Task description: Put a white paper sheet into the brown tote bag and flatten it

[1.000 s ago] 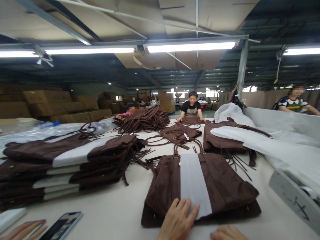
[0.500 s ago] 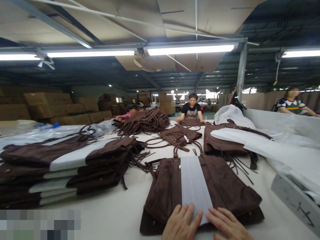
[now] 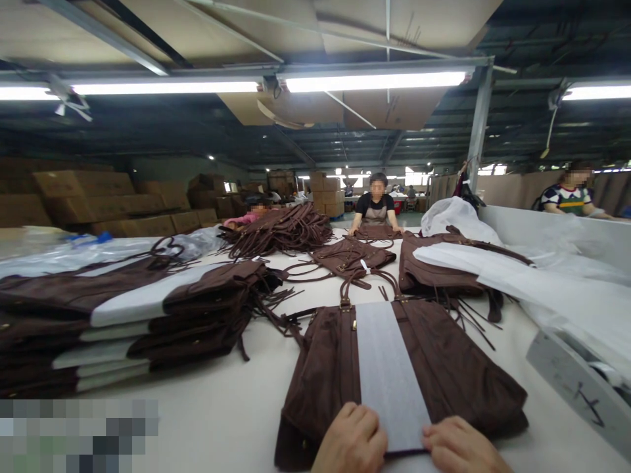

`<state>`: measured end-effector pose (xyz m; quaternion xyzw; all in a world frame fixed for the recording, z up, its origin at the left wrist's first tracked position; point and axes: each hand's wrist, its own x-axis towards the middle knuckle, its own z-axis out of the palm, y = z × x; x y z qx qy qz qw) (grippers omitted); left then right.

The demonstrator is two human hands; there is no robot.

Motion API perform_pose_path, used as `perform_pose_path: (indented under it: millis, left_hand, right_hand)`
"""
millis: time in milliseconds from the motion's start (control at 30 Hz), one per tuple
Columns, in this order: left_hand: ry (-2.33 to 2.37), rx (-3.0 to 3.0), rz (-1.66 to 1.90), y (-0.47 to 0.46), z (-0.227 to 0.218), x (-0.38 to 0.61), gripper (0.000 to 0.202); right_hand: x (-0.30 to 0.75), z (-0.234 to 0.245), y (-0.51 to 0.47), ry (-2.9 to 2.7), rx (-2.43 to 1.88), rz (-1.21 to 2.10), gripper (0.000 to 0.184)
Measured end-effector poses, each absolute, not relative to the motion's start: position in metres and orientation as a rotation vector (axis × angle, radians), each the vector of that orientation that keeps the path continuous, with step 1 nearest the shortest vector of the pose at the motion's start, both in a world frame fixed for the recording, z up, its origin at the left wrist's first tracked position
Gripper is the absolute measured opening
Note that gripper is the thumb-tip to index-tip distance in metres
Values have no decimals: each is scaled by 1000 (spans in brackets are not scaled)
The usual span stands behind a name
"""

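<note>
Lower centre of frame: I'm resting both hands at the near edge of a brown bag (image 3: 453, 364), paper strip (image 3: 392, 368) running down its front.
My left hand (image 3: 351, 439) is sitting left of the strip, fingers bent; my right hand (image 3: 461, 447) is touching the strip's right border, fingers also bent. Can't tell if either is actually pinching; fingertips are partly hiding. Bag is lying on the white table (image 3: 207, 414), handles pointing up-frame. My read: I'm lining up the strip's near end with the bag edge. Next move is calling for even pressure from both sides, otherwise the paper is risking skew or creases. Similar strip-banded bags are sitting stacked (image 3: 197, 328) at left of frame.
</note>
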<state>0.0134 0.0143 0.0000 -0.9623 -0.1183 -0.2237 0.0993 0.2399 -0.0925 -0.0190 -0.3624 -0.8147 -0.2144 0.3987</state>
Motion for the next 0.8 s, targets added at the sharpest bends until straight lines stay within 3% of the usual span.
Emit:
perform_pose_path:
  millis: [100, 267, 600, 700, 800]
  left_hand:
    - [-444, -2955, -554, 12, 4, 11, 38]
    - [-482, -3039, -479, 3, 8, 11, 14]
    - [-503, -3019, -555, 1, 7, 11, 17]
    - [-442, -3117, -485, 0, 19, 3, 5]
    - [-331, -3204, -463, -3, 26, -5, 22]
  right_hand:
    - [236, -18, -96, -2098, -924, -459, 45]
    - [239, -10, -109, -2242, -984, -301, 35]
    - [246, -17, -119, -2154, -1145, -122, 26]
    - [245, -20, -118, -2085, -1217, -44, 23]
    - [243, -32, -117, -1987, -1259, 6, 24]
